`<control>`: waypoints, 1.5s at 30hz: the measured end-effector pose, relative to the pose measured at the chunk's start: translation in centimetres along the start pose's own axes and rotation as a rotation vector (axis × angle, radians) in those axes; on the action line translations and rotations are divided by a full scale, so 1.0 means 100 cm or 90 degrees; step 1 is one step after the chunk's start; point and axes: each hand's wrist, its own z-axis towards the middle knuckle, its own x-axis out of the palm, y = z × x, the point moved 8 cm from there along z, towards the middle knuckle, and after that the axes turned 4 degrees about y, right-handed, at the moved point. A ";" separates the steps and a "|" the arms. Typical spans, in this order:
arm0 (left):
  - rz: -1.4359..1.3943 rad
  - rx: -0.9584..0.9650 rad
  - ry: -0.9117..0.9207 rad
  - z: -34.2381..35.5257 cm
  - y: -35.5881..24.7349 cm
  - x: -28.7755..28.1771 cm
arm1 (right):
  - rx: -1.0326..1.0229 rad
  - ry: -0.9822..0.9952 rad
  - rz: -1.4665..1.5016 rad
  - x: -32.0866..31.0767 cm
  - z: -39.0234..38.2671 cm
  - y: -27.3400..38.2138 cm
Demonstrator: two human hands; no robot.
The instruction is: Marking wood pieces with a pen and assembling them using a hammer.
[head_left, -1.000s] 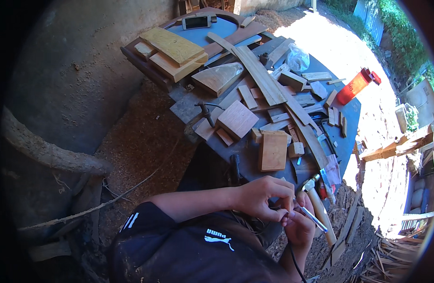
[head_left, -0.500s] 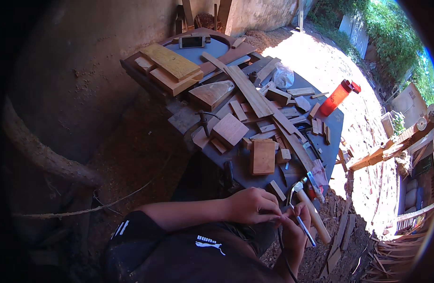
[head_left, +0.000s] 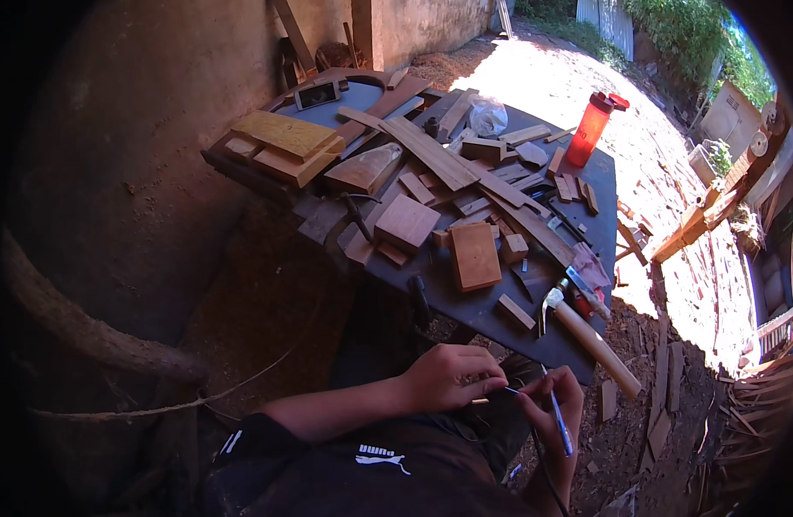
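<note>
Two bare hands worked in front of the person, both nearer the body than the one hammer (head_left: 597, 347), whose head lay on the dark table (head_left: 543, 349) and whose pale handle jutted past its edge. The left hand (head_left: 455, 376), left of the hammer, had its fingertips pinched on the end of one thin pale strip (head_left: 515, 391). The strip spanned the short gap to the right hand (head_left: 555, 407), just below the hammer. That hand's fingers were curled around one slim silver tool (head_left: 564, 431), held tilted; how they met the strip was too small to tell. One dark cable (head_left: 545, 474) ran down beside the right wrist.

One small wooden stick (head_left: 517, 312) lay just left of the hammer's head. Farther left of it sat two larger blocks, one orange-brown block (head_left: 477, 257) and one pinkish block (head_left: 407, 222), with one small cube (head_left: 514, 248) between the first and the hammer. One pink cloth (head_left: 591, 264) lay just beyond the hammer's head. Well beyond the hammer stood one red bottle (head_left: 590, 131), with one clear plastic bag (head_left: 487, 115) to its left. One phone (head_left: 318, 95) was farthest off, beyond the hammer and to the left.
</note>
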 end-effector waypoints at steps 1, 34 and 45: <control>-0.010 -0.002 0.002 -0.002 0.001 0.007 | 0.008 -0.004 -0.005 0.003 -0.003 -0.003; -0.054 -0.216 0.048 -0.070 0.059 0.028 | -0.260 -0.341 -0.640 -0.048 0.187 0.017; 0.097 -0.031 -0.115 0.000 0.026 -0.044 | -0.375 -0.377 -0.529 -0.052 0.178 0.027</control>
